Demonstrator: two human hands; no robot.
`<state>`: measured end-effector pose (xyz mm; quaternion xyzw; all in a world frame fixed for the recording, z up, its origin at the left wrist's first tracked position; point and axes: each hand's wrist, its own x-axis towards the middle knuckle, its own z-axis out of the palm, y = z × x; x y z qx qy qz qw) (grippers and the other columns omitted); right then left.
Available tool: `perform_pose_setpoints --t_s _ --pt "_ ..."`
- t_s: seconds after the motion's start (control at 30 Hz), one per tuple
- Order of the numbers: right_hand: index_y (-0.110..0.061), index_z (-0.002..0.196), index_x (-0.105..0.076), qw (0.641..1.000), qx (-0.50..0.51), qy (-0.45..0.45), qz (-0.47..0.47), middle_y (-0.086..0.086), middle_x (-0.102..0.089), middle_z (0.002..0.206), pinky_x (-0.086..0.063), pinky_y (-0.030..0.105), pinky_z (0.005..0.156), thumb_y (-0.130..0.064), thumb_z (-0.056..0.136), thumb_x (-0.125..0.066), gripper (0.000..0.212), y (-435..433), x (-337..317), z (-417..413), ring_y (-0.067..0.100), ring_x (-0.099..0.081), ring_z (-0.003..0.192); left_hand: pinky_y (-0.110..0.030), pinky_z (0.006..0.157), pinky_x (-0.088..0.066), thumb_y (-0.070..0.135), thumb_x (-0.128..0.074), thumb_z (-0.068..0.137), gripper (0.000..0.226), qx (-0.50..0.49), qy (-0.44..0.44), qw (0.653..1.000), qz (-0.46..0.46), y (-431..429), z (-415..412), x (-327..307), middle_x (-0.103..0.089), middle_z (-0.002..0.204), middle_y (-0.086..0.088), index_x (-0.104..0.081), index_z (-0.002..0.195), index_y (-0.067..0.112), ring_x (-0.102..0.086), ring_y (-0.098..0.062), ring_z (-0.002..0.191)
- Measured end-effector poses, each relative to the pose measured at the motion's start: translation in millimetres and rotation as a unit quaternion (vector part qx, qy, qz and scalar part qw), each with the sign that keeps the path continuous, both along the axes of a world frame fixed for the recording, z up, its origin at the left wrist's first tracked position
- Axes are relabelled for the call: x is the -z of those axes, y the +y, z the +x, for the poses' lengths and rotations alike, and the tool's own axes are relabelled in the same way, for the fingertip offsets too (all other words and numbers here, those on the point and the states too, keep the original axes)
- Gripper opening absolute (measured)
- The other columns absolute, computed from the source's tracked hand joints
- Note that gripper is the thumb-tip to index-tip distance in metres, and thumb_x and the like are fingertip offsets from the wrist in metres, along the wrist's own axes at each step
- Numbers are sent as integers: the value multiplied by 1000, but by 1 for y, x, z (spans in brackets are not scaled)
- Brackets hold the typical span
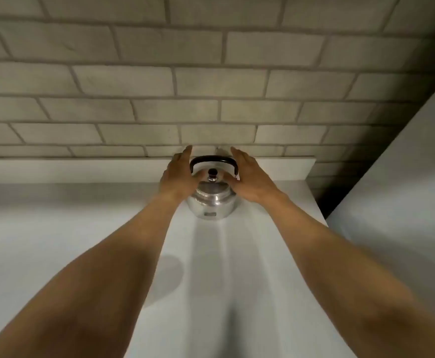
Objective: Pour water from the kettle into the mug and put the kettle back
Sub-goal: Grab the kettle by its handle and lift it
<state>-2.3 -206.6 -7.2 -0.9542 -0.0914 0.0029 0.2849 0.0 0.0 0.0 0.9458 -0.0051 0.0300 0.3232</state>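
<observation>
A shiny metal kettle (212, 202) with a black arched handle and a black lid knob stands upright on the white counter (237, 267), close to the back wall. My left hand (179, 174) is at the kettle's left side with fingers stretched forward and thumb near the lid. My right hand (250, 177) mirrors it on the right side, thumb by the lid. Both hands flank the kettle with fingers apart; neither wraps the handle. No mug is in view.
A grey brick wall (211, 73) rises behind the counter, with a low white ledge (82, 167) along its base. A tall white panel (405, 189) stands at the right, with a dark gap beside the counter's right edge.
</observation>
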Motion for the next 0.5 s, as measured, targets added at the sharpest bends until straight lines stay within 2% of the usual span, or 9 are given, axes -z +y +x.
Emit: perform_pose_setpoints --t_s 0.07,0.17,0.27,0.33,0.37,0.5 --pt "-24 167 -18 999 -32 -22 21 1 -29 171 -31 39 120 -60 100 -51 83 2 3 10 22 -25 155 -45 110 -39 44 -64 96 73 -2 -3 1000 -8 -2 6 4 -48 152 -12 -30 158 25 -45 -34 139" --pt "-24 160 -36 996 -76 -34 45 3 -52 155 -39 32 110 -49 103 -55 65 11 9 23 23 -48 140 -45 98 -50 30 -58 101 42 3 -15 1000 -10 1 10 10 -69 124 -11 -53 142 23 -64 -36 114" --pt "-27 134 -63 992 -93 -67 61 -8 -71 116 -47 23 83 -43 104 -53 35 16 7 33 15 -66 106 -43 83 -53 24 -52 104 25 1 -39 999 20 3 13 9 -73 105 -12 -63 125 15 -68 -36 93" --pt "-29 115 -66 992 -86 -60 64 -22 -66 88 -40 13 65 -42 104 -54 21 16 -1 34 1 -64 80 -39 76 -50 25 -51 105 23 4 -29 999 27 3 15 8 -71 101 -11 -65 120 15 -67 -33 88" --pt "-29 109 -65 993 -86 -47 62 -23 -63 80 -38 10 59 -42 104 -55 17 16 -5 34 -3 -62 71 -37 74 -48 26 -51 105 22 6 -25 999 28 4 15 8 -71 101 -10 -65 118 16 -66 -33 88" --pt "-39 91 -59 994 -84 -23 68 -16 -63 74 -40 7 51 -47 102 -55 14 13 -19 20 -12 -60 64 -33 67 -42 32 -50 104 23 4 -23 999 23 4 4 2 -66 95 -6 -64 118 20 -60 -27 81"
